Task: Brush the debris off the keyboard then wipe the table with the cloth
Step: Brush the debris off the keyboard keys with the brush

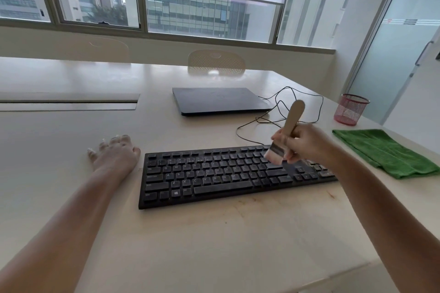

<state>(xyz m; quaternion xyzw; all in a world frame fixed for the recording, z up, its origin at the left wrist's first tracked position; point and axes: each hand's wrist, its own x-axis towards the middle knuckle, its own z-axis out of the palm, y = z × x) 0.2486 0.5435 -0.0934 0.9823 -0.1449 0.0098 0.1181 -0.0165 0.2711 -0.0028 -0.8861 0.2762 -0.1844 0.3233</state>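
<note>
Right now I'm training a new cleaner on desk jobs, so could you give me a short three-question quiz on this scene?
1. True or false: the green cloth is in the left hand.
2. Which hand holds the brush? A) left B) right C) neither
3. Fill in: the brush bristles touch the ____.

Key
1. False. The cloth lies on the table, right of the keyboard; the left hand rests flat on the table, left of the keyboard.
2. B. The right hand grips the handle.
3. Keyboard, at its upper right keys.
</note>
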